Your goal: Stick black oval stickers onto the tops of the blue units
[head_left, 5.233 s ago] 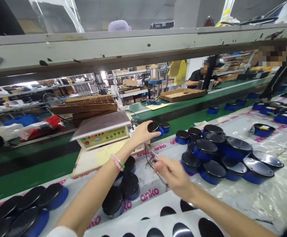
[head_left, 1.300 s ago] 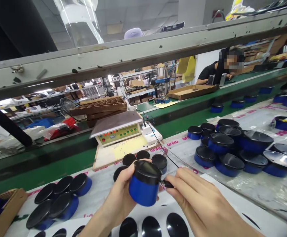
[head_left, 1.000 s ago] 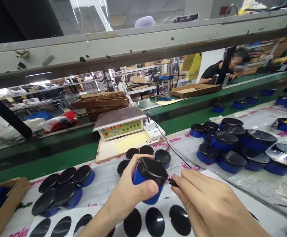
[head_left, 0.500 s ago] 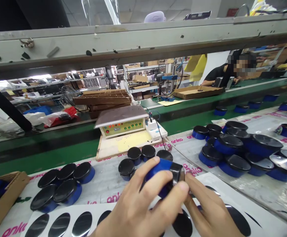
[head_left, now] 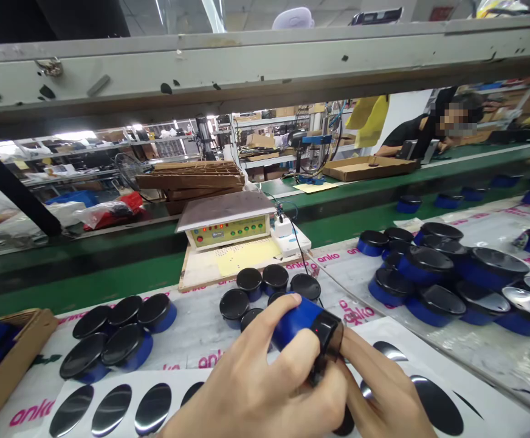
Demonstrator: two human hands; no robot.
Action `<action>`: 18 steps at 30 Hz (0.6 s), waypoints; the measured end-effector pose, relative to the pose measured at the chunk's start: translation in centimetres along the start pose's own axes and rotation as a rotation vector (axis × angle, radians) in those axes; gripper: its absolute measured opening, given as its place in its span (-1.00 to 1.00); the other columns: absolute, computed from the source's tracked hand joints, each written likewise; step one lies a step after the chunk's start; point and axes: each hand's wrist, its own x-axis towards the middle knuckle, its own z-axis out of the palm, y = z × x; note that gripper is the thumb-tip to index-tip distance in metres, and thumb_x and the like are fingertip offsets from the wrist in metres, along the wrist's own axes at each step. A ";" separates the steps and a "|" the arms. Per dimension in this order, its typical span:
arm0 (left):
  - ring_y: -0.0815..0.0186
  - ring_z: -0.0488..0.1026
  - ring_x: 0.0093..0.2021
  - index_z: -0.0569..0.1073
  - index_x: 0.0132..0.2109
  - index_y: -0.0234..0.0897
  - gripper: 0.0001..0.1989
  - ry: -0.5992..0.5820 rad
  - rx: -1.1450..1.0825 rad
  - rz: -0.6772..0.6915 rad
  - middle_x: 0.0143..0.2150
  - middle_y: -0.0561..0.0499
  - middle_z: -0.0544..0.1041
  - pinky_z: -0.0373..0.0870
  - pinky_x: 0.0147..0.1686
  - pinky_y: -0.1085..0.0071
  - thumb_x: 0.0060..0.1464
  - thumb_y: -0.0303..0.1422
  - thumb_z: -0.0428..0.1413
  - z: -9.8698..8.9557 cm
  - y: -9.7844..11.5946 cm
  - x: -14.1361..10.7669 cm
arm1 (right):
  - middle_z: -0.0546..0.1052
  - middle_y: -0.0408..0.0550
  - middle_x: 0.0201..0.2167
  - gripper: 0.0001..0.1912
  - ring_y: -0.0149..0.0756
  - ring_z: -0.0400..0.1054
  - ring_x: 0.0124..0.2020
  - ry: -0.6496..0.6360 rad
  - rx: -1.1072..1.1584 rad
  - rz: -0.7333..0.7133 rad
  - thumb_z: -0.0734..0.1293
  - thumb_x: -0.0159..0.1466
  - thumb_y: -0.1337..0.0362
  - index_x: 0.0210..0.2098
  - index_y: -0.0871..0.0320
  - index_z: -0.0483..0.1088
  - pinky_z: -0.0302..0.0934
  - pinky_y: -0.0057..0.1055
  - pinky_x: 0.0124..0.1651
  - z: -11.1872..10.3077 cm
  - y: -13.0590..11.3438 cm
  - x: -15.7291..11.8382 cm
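My left hand (head_left: pixel 265 377) is wrapped round a blue and black round case (head_left: pixel 299 319), tilted, with its dark glossy end toward the right. My right hand (head_left: pixel 383 383) is closed at that glossy end, its fingertips partly hidden behind the case and my left fingers. Beneath both hands lies a white sheet (head_left: pixel 411 334) with black glossy oval discs (head_left: pixel 153 409). Just beyond the held case stand several similar blue and black cases (head_left: pixel 249 281), black faces up.
More cases (head_left: pixel 126 347) stand at the left, near a cardboard box (head_left: pixel 23 359) of blue parts. A large group (head_left: pixel 424 264) sits at right. Behind are a control unit (head_left: pixel 233 228), a green conveyor (head_left: pixel 123 267) and an overhead beam (head_left: pixel 265 64). A person (head_left: pixel 406 137) sits beyond.
The held case has turned slightly, and my left fingers have shifted and curled more round it. The whole view has moved a little.
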 end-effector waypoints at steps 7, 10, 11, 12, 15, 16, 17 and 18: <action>0.42 0.36 -0.13 0.45 -0.17 -0.35 -0.78 0.077 -0.118 -0.031 -0.13 -0.05 0.23 0.26 0.19 0.05 0.05 -0.65 0.06 0.7 -0.3 -0.6 | 0.47 -0.03 -0.33 -0.71 -0.31 0.42 -0.30 0.022 -0.038 -0.035 0.13 0.32 0.44 0.01 0.11 0.21 0.31 -0.49 -0.30 -0.3 0.4 0.0; 0.37 0.36 -0.06 0.39 -0.04 -0.30 -0.70 0.076 -0.177 -0.097 -0.11 -0.04 0.20 0.32 0.15 0.17 0.06 -0.60 0.10 0.7 -0.3 -0.8 | 0.45 -0.08 -0.38 -0.78 -0.35 0.41 -0.37 -0.028 0.009 0.010 0.14 0.33 0.40 -0.05 0.12 0.24 0.29 -0.50 -0.36 -0.3 0.5 -0.3; 0.32 0.34 0.00 0.34 0.04 -0.27 -0.63 0.026 -0.202 -0.147 -0.08 -0.07 0.22 0.36 0.11 0.23 0.07 -0.54 0.13 0.6 -0.3 -0.8 | 0.43 -0.11 -0.44 -0.82 -0.37 0.39 -0.43 -0.058 0.042 0.021 0.13 0.33 0.40 -0.09 0.12 0.25 0.27 -0.51 -0.40 -0.4 0.4 -0.4; 0.26 0.33 0.05 0.26 0.12 -0.26 -0.53 -0.048 -0.228 -0.205 -0.03 -0.10 0.24 0.40 0.06 0.27 0.06 -0.45 0.16 0.5 -0.4 -0.8 | 0.40 -0.15 -0.49 -0.84 -0.39 0.36 -0.49 -0.094 0.074 0.021 0.12 0.33 0.40 -0.15 0.12 0.26 0.25 -0.51 -0.44 -0.4 0.3 -0.4; 0.16 0.37 0.03 0.15 0.19 -0.35 -0.32 -0.279 -0.308 -0.325 0.05 -0.18 0.33 0.47 -0.05 0.30 -0.04 -0.28 0.22 -0.1 -0.7 -0.9 | 0.35 -0.18 -0.58 -0.82 -0.41 0.29 -0.59 -0.187 0.085 -0.026 0.11 0.32 0.45 -0.34 0.12 0.27 0.16 -0.48 -0.53 -0.8 -0.2 -0.5; 0.15 0.39 0.01 0.17 0.17 -0.36 -0.32 -0.295 -0.329 -0.344 0.04 -0.18 0.37 0.46 -0.05 0.29 -0.07 -0.29 0.22 -0.3 -1.0 -0.9 | 0.36 -0.18 -0.59 -0.82 -0.41 0.29 -0.60 -0.194 0.058 -0.052 0.12 0.30 0.46 -0.34 0.12 0.28 0.15 -0.47 -0.54 -1.1 -0.2 -0.5; 0.16 0.40 0.00 0.19 0.14 -0.35 -0.36 -0.267 -0.340 -0.373 0.02 -0.16 0.40 0.45 -0.04 0.29 -0.07 -0.30 0.21 -0.5 -1.4 -1.0 | 0.39 -0.15 -0.57 -0.85 -0.39 0.31 -0.59 -0.181 0.015 -0.078 0.15 0.28 0.47 -0.30 0.14 0.30 0.15 -0.46 -0.54 -1.7 0.0 -0.6; 0.17 0.41 0.00 0.21 0.12 -0.32 -0.40 -0.214 -0.341 -0.423 0.01 -0.14 0.42 0.44 -0.03 0.29 -0.06 -0.32 0.20 -0.6 -1.8 -1.1 | 0.44 -0.12 -0.54 -0.84 -0.36 0.35 -0.55 -0.139 -0.048 -0.090 0.19 0.26 0.47 -0.23 0.14 0.32 0.18 -0.44 -0.51 -2.4 0.4 -0.8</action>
